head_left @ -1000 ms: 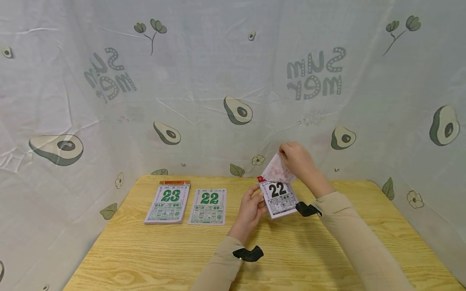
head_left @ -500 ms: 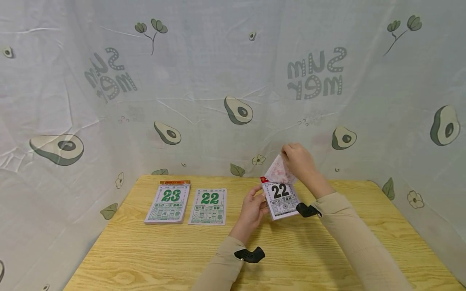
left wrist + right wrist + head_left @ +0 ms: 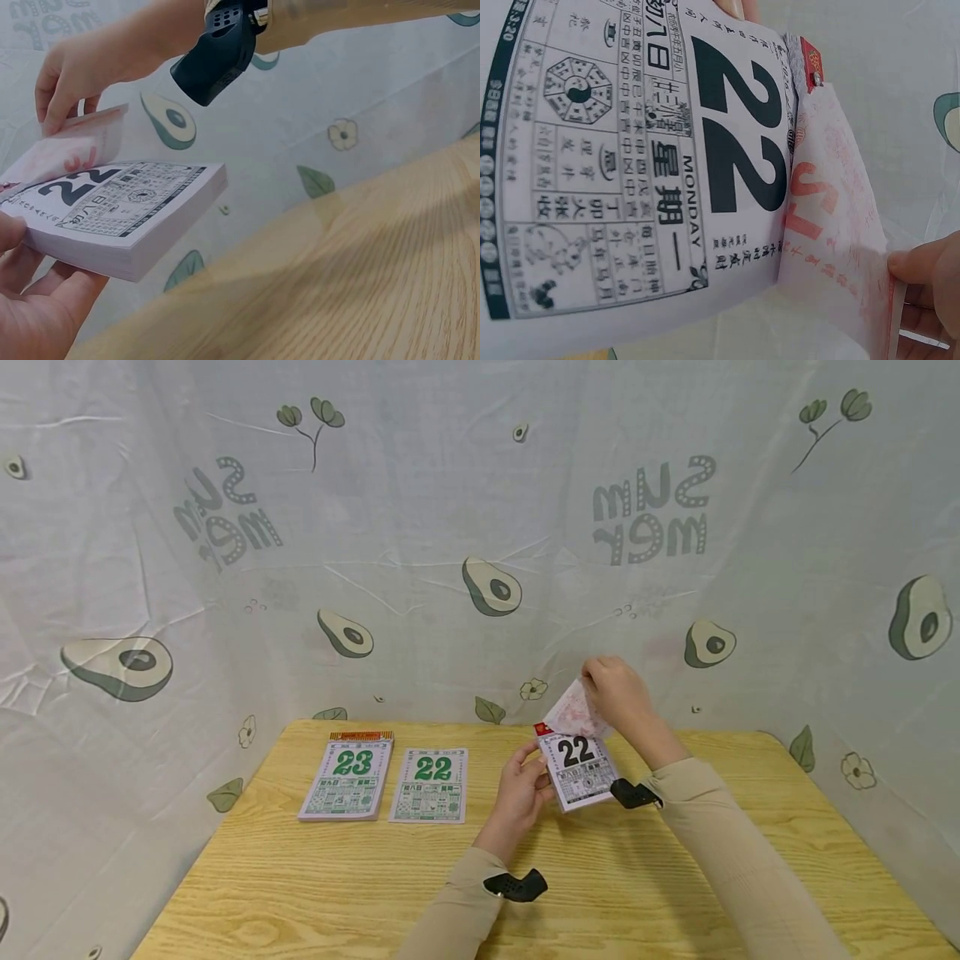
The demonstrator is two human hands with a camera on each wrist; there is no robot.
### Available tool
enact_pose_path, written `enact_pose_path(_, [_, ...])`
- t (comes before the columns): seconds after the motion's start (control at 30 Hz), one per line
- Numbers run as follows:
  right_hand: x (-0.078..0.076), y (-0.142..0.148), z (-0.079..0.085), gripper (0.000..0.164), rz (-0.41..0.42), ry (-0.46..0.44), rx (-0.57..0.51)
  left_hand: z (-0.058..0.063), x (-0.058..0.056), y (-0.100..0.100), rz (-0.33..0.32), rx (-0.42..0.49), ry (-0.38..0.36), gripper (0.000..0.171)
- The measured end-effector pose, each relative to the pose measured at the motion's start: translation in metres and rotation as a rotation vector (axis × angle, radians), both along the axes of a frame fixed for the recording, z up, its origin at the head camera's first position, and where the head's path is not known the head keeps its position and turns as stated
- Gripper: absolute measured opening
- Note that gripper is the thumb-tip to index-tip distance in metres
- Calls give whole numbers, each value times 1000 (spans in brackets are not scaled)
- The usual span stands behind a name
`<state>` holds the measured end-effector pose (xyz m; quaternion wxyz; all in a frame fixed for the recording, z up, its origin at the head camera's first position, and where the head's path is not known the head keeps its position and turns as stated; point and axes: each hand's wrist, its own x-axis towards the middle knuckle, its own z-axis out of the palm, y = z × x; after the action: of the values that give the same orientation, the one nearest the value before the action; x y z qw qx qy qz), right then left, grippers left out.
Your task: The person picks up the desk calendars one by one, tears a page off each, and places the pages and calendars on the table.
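Note:
A thick tear-off calendar [image 3: 583,779] with a black 22 is held tilted above the table. My left hand [image 3: 519,789] grips its left edge, thumb on top and fingers beneath in the left wrist view. My right hand [image 3: 617,695] pinches the lower end of the top sheet [image 3: 573,714], which is folded up and back, its red print showing through. In the right wrist view this sheet [image 3: 832,247] meets the pad along the top edge, beside the red binding strip [image 3: 810,64] with a metal fastener. The page beneath reads MONDAY.
On the wooden table [image 3: 360,885], a second tear-off calendar [image 3: 347,785] with a green 23 lies at the left. Beside it is a loose calendar sheet [image 3: 427,793] with a green 22. A curtain [image 3: 420,510] printed with avocados hangs behind and at both sides.
The calendar and both hands have shifted slightly to the right since a second ago. The top sheet stays folded back in my right hand; the calendar and sheet at the left lie still.

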<state>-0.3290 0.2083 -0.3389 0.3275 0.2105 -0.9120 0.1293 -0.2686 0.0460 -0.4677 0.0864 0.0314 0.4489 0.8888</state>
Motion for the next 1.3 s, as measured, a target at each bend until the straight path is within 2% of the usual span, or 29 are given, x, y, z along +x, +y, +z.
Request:
enact_pose_path(0.27, [3,3,2,8,-55,-64,-18,0,0,0,22,26,-20,32])
enact_pose_path(0.7, [1,4,0,9,-38,-53,-36,0,1,-1,35,44,-23,34])
enact_pose_path(0.9, [1,13,1,8,-83,-63,-59,-1,0,-4,63,53,-26,34])
enact_pose_path(1.1, [1,15,2,11,-99,-96,-79,0,0,-2,40,29,-14,31])
enact_pose_path(1.3, [2,14,2,11,-97,-77,-78,0,1,-2,35,22,-25,30])
